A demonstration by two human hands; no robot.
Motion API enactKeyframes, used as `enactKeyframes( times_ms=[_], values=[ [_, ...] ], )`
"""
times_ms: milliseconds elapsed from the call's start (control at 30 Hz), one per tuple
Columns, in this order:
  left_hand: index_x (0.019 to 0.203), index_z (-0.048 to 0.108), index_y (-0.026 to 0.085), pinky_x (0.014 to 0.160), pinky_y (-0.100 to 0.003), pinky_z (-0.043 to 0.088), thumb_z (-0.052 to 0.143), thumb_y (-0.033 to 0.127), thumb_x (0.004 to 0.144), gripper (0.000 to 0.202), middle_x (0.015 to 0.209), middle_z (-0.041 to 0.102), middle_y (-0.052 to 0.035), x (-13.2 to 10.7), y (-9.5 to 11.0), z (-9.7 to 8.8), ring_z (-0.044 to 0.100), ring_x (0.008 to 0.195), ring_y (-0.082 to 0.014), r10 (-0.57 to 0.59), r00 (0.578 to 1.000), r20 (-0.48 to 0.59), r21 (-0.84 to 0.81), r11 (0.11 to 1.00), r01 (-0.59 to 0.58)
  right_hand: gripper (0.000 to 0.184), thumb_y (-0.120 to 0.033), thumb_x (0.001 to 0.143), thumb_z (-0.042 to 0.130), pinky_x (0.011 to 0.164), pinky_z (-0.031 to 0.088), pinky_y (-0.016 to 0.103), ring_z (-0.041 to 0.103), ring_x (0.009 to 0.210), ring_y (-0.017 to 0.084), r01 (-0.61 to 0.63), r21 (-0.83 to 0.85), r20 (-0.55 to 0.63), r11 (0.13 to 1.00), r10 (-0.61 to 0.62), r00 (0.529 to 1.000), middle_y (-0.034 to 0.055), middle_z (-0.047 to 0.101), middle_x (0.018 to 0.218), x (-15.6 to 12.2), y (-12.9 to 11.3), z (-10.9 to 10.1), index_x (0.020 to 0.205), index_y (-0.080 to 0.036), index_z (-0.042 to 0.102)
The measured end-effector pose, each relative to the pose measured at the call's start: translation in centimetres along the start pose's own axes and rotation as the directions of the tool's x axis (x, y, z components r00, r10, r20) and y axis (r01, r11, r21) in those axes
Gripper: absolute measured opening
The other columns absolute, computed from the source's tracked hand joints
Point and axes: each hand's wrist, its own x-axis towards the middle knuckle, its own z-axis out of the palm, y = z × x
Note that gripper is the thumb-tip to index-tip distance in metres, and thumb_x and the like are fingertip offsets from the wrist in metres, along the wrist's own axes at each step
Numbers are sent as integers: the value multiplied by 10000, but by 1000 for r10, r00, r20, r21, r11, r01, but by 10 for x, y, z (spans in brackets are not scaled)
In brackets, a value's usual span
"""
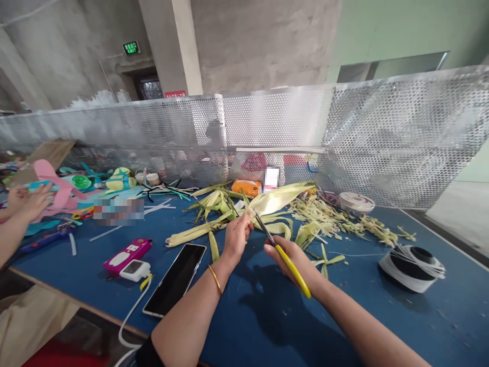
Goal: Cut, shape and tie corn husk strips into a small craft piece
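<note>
My left hand, a gold bangle on its wrist, pinches the near end of a long pale yellow-green leaf that stretches up and to the right over the blue table. My right hand grips yellow-handled scissors. Their blades point up-left and meet the leaf just beside my left fingers.
Leaf strips and shredded cuttings litter the table behind my hands. A phone, a pink device and a white power bank lie at left. A tape roll sits right. Another person's hands work far left. A perforated metal screen runs behind.
</note>
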Motion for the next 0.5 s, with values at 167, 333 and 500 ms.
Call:
enactKeyframes(
  times_ms=[167, 333, 500],
  values=[
    [586, 524, 170, 428, -237, 141, 543, 672, 806, 549, 424, 260, 79, 0, 2, -1, 188, 402, -54, -25, 999, 20, -32, 999, 26, 417, -593, 868, 520, 490, 293, 239, 403, 517, 117, -42, -71, -25, 997, 40, 999, -41, 448, 546, 4, 1, 0, 727, -201, 550],
    [602, 520, 165, 410, -221, 101, 575, 650, 793, 525, 426, 247, 93, 0, 6, -2, 146, 384, -35, -69, 996, 55, -102, 992, 74, 392, -576, 846, 551, 546, 337, 257, 456, 562, 139, -1, -106, -37, 994, -3, 999, -24, 517, 574, 7, 0, -2, 750, -199, 605],
    [621, 530, 161, 383, -201, 78, 608, 647, 768, 514, 414, 232, 107, 1, 9, -4, 121, 357, -24, -114, 988, 106, -168, 977, 131, 377, -568, 840, 552, 576, 349, 262, 457, 581, 140, -12, -97, -50, 995, 7, 999, -28, 525, 589, 6, 1, 0, 757, -206, 611]
  ],
)
